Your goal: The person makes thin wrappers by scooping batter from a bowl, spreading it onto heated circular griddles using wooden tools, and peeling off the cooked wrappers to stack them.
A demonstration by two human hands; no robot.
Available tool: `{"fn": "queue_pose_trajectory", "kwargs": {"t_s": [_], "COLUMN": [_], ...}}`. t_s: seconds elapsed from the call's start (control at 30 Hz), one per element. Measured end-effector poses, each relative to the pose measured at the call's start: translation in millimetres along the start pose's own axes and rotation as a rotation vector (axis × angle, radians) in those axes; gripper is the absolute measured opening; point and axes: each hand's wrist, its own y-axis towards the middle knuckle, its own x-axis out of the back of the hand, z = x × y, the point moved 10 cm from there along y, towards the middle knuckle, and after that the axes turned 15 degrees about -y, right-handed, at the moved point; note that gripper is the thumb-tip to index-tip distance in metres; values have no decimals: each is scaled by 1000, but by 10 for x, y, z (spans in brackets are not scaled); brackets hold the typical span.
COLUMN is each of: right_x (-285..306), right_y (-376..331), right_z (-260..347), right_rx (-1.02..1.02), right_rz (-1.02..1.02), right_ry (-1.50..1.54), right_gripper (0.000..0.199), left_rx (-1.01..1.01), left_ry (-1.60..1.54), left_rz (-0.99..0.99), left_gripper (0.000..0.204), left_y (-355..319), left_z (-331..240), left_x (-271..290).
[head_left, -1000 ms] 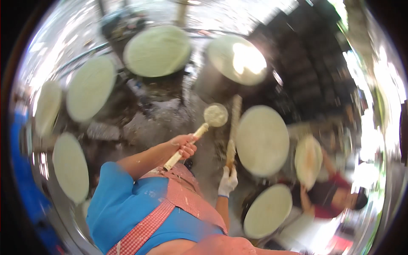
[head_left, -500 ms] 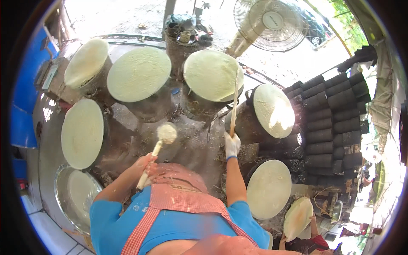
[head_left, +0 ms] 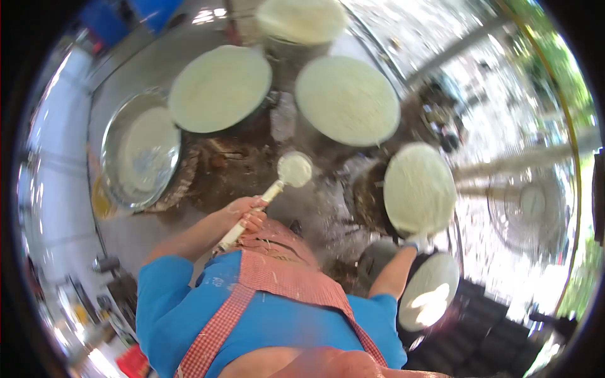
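Note:
My left hand (head_left: 247,214) is closed round the pale handle of a ladle (head_left: 295,170). Its round bowl, whitish with batter or a similar paste, hangs over the grey-brown floor between the stoves. My right hand (head_left: 418,242), in a white glove, reaches out to the right, between a round pan with a pale layer (head_left: 419,189) and another pale round pan (head_left: 430,293). Blur hides its fingers and anything in them. Ahead stand more pans with pale layers: one left of centre (head_left: 220,88), one right of centre (head_left: 346,101) and one at the top (head_left: 302,22).
A shiny metal basin (head_left: 142,151) with whitish liquid stands at the left. Dark stacked blocks (head_left: 476,327) lie at the lower right. Beyond the pans at the right is a large fan (head_left: 532,201). Blue containers (head_left: 104,25) stand at the upper left.
My view has swung left, so the pans and fan sit farther right and the basin higher. The long wooden stick earlier in my right hand no longer shows. My left hand keeps the ladle.

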Motion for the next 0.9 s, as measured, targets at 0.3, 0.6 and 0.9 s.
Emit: {"fn": "queue_pose_trajectory", "kwargs": {"t_s": [0.3, 0.6, 0.9], "right_x": [716, 653, -487], "right_y": [-874, -2596, -3840], "right_z": [1456, 4059, 5780], "right_rx": [459, 1098, 1438], "right_rz": [-269, -247, 140], "right_ry": [-380, -796, -704], "right_gripper": [45, 33, 25], "left_rx": [-210, -200, -176], "left_ry": [-99, -120, -430], "left_rz": [121, 77, 381], "left_gripper": [10, 36, 36], "left_y": [-541, -1550, -2064], "left_z": [-276, -988, -1334], "left_x": [456, 1230, 1273]}}
